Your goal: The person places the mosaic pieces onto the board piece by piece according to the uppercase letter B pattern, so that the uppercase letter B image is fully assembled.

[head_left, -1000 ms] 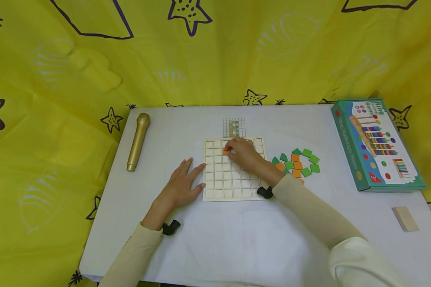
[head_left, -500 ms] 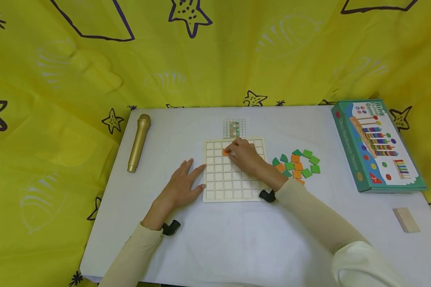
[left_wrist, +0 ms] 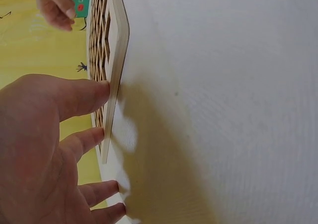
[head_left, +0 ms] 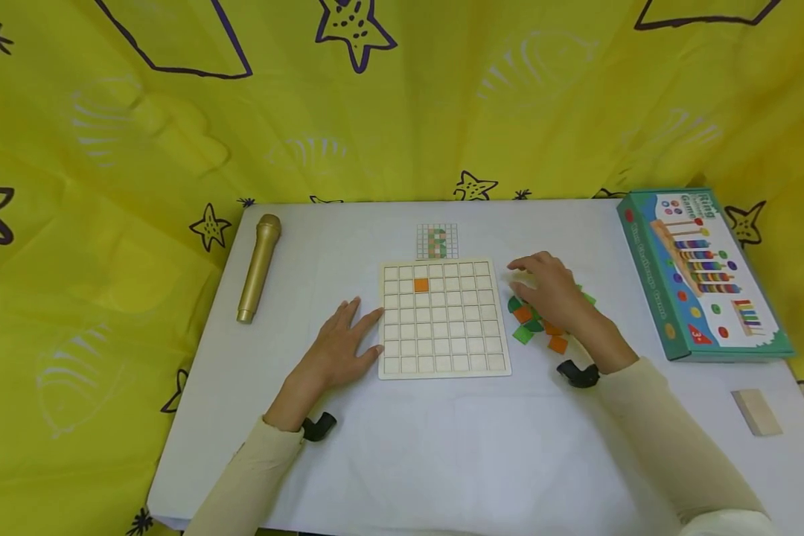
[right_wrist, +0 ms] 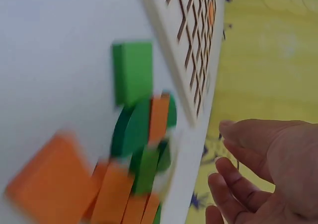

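So the big change is the right hand (head_left: 549, 286). Half a second ago it was on the board pinching the orange tile (head_left: 421, 285); now it's over by the loose pieces (head_left: 522, 315) to the right, thumb and forefinger apart in the head view. Can't tell if it's touching any of them. The tile got left behind on the grid board (head_left: 447, 373), sitting in the second row from the top, third cell from the left, and you can see the whole thing now.

With the arm shifted over, a green square (head_left: 523, 335) shows at the near side of the heap, while the hand covers some of the far ones.

Left hand (head_left: 337, 350) hasn't really budged: fingers spread, thumb and forefinger tips touching the board's left edge. Pattern card (head_left: 437, 241), gold microphone (head_left: 258, 268) and game box (head_left: 710, 275) are all in the same spots on the counter (head_left: 375, 454).
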A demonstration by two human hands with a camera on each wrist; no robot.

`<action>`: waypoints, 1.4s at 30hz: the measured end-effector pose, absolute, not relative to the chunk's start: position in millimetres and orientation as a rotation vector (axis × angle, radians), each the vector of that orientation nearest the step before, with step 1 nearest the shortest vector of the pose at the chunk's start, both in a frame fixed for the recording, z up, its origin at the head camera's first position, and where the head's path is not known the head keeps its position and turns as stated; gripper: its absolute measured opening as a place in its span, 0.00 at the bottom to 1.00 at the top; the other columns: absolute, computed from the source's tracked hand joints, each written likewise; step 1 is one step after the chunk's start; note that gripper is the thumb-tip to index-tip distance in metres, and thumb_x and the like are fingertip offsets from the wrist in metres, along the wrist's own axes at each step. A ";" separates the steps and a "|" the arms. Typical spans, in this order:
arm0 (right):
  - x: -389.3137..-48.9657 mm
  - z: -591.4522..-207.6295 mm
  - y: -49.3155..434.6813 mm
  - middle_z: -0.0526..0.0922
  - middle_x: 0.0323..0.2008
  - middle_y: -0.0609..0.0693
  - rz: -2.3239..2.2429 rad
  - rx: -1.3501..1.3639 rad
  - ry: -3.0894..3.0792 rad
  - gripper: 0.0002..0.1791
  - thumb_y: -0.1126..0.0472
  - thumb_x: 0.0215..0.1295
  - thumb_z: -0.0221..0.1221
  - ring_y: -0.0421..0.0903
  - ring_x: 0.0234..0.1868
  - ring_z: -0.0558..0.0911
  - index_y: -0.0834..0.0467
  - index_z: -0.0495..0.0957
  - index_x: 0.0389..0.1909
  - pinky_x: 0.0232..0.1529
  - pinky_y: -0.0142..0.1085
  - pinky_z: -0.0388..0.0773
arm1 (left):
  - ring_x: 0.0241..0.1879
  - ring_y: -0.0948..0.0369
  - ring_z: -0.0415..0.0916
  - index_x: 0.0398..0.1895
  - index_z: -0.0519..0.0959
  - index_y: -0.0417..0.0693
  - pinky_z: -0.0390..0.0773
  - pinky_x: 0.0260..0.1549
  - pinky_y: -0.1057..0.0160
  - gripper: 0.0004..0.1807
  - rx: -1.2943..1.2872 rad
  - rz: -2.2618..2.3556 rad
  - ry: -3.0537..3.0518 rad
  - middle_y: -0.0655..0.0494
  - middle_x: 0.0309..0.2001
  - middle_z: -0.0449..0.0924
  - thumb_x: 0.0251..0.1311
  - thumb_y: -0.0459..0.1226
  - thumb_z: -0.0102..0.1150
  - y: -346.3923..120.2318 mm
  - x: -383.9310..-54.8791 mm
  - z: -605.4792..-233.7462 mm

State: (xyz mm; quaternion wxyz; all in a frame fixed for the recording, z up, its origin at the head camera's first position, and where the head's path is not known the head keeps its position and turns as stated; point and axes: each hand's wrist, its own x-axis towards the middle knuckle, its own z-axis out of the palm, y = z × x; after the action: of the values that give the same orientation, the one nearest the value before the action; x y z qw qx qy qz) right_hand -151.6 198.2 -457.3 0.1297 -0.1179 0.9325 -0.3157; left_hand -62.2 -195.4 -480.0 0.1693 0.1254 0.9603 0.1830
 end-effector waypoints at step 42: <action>-160.3 -484.0 273.5 0.68 0.58 0.75 -1.001 -0.093 2.747 0.21 0.63 0.82 0.53 0.70 0.58 0.70 0.75 0.69 0.65 0.63 0.66 0.70 | 0.85 0.40 0.38 0.84 0.60 0.64 0.49 0.80 0.37 0.36 0.343 0.527 2.730 0.41 0.86 0.43 0.76 0.54 0.51 -194.6 -60.1 -479.6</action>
State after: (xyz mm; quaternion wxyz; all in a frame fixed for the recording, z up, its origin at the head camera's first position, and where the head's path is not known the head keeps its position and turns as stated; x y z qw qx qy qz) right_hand -160.3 273.5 -484.0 0.1078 -0.0317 0.9336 -0.3403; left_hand -60.1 -194.6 -479.6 0.1691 0.1206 0.9604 0.1855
